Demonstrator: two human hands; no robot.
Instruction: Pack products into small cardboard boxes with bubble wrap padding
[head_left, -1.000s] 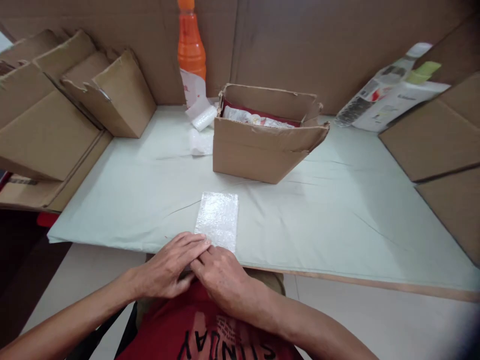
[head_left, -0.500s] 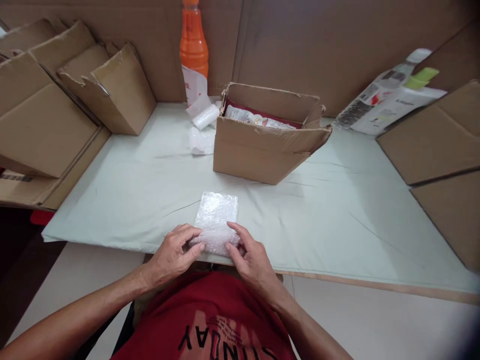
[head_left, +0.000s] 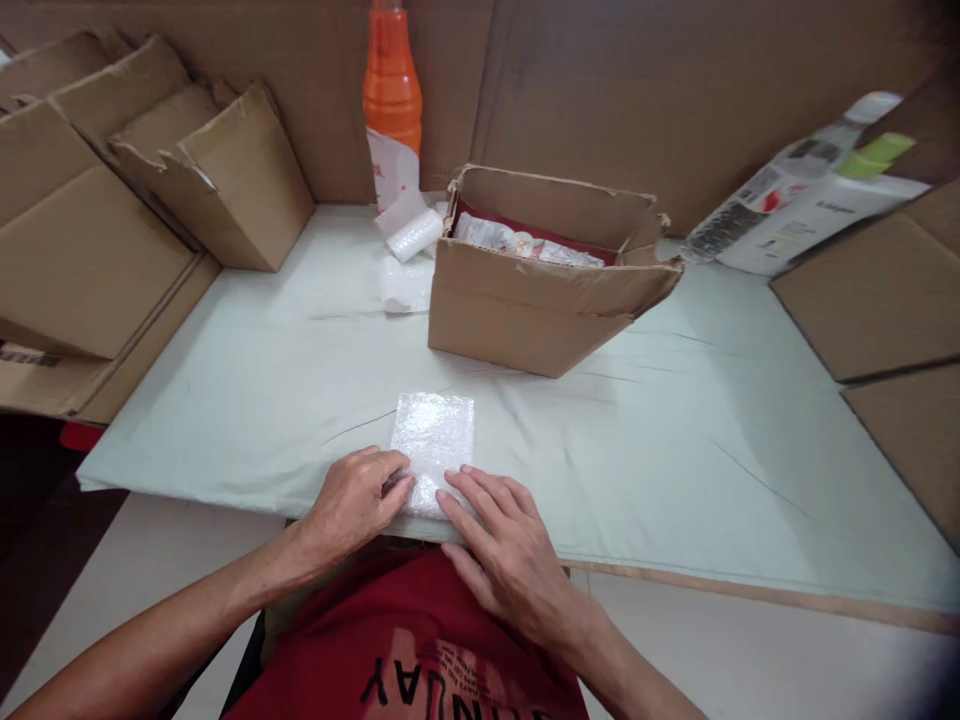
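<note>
Looking down on the work surface (head_left: 675, 450), we see a bubble-wrap pad (head_left: 435, 430) lying at the near edge, a little left of the middle. The left hand (head_left: 358, 503) is curled, its thumb and fingertips closed on the pad's near left border. The right hand (head_left: 510, 545) lies released and flat, palm down, its fingers (head_left: 480, 490) stretched over the pad's near right corner and touching it. Behind the pad, toward the middle of the surface, we note an open cardboard box (head_left: 525, 320) with wrapped items inside; it stands well apart from the pad. Just left of the box, near the far edge, lie small rolls of bubble wrap (head_left: 409, 235), and behind them an orange bottle (head_left: 391, 90) stands upright against the cardboard wall. Folded cartons (head_left: 150, 180) lean along the left edge. At the far right corner we find printed packets (head_left: 802, 195), with flat cardboard sheets (head_left: 877, 290) along the right edge.
</note>
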